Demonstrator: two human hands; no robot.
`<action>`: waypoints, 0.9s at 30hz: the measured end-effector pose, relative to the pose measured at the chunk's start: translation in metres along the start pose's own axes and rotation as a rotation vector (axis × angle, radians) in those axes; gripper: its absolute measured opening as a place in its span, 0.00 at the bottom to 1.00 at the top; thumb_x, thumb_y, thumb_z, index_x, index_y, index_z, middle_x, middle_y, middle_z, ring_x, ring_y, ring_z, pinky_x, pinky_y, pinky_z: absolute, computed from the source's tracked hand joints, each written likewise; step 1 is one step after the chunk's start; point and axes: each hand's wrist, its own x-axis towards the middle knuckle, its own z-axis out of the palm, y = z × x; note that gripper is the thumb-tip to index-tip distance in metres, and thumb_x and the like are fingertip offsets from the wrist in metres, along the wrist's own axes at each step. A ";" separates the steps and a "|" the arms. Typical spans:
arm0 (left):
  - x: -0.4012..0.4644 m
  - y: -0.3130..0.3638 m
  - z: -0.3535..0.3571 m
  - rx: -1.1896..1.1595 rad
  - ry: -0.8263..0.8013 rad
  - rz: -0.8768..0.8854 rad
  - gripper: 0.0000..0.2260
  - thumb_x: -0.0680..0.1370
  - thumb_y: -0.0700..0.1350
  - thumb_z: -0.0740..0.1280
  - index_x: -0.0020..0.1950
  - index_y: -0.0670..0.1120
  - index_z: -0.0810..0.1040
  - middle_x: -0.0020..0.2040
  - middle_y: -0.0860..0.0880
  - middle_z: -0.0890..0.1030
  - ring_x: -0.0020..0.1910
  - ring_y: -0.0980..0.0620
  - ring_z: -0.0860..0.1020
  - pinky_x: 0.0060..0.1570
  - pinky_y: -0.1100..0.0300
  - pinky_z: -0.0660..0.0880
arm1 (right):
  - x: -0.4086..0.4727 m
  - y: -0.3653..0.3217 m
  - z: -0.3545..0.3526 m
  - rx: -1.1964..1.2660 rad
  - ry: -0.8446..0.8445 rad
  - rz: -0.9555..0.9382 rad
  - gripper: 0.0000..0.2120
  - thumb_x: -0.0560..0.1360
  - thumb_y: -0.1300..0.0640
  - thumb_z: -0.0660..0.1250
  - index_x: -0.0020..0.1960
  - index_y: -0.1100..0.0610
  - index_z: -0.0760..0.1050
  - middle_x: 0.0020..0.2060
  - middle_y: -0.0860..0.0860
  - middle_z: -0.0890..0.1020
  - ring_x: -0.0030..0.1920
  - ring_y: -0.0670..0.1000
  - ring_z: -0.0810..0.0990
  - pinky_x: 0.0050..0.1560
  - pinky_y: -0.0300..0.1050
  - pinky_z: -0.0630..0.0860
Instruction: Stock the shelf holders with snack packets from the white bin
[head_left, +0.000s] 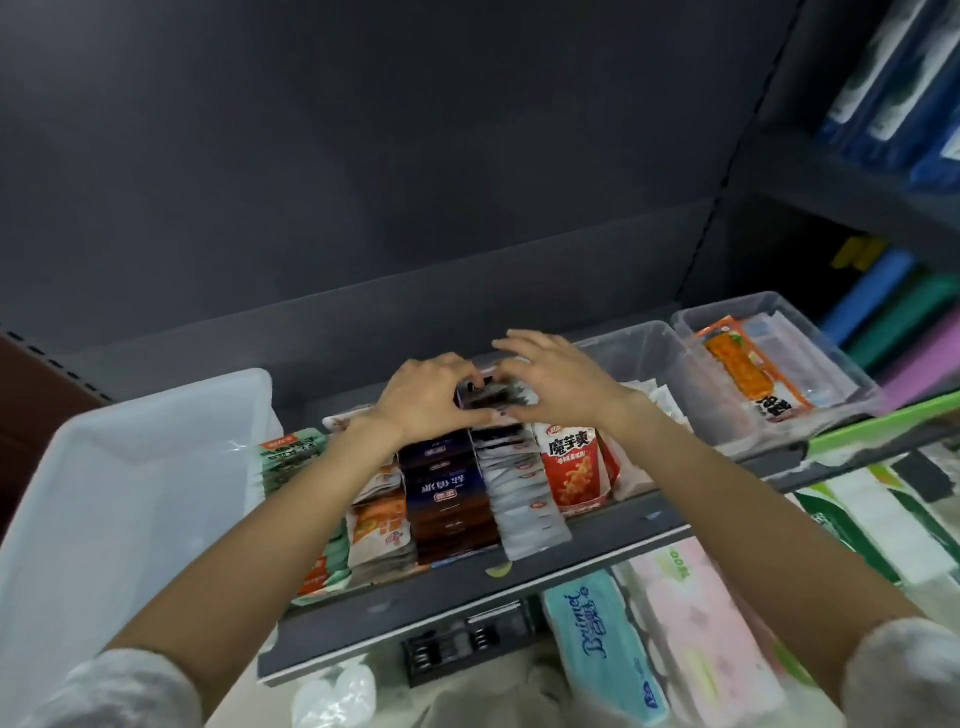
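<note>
Both hands up at the back of the packet rows on the shelf (519, 582). Left hand (426, 400) curled, fingers (452, 364) and thumb clamped on a small dark packet (480, 397). Right hand (556, 379) on the same packet from the other side: thumb pressed to its near edge, fingers (519, 345) spread apart and reaching over the top.

Just below the fingers, upright rows in the holders: dark packets (447, 493) straight under the left hand, pale grey packets (524, 499) under the right thumb, a red packet (571, 467) beyond those to the right, orange-and-white packets (379, 530) and green ones (291, 457) left of the left wrist.

White bin (130, 467) on the shelf well left of the left fingers, nothing discernible inside. Right of the right fingers, a clear tub (644, 353), then a second tub (769, 322) holding an orange packet (737, 364). Tissue packs (602, 639) on the level below the shelf.
</note>
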 end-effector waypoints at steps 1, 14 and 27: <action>-0.002 0.000 0.003 0.014 0.008 0.000 0.27 0.71 0.67 0.64 0.63 0.52 0.73 0.62 0.53 0.74 0.56 0.52 0.75 0.57 0.54 0.68 | 0.004 0.001 0.001 -0.035 0.034 -0.043 0.22 0.75 0.46 0.65 0.65 0.55 0.72 0.72 0.53 0.66 0.73 0.53 0.59 0.71 0.50 0.56; -0.010 0.010 0.030 0.053 0.338 -0.067 0.10 0.77 0.50 0.66 0.54 0.48 0.81 0.63 0.52 0.77 0.53 0.49 0.79 0.61 0.53 0.67 | 0.016 0.006 0.014 -0.090 0.024 -0.155 0.21 0.75 0.49 0.65 0.64 0.58 0.72 0.62 0.52 0.70 0.60 0.52 0.73 0.62 0.46 0.66; -0.036 0.035 0.045 0.272 0.334 0.118 0.31 0.65 0.67 0.68 0.60 0.48 0.74 0.55 0.49 0.78 0.57 0.48 0.72 0.59 0.51 0.58 | 0.039 0.012 0.004 0.097 -0.069 -0.075 0.14 0.75 0.50 0.67 0.58 0.54 0.77 0.53 0.50 0.77 0.54 0.51 0.75 0.60 0.48 0.64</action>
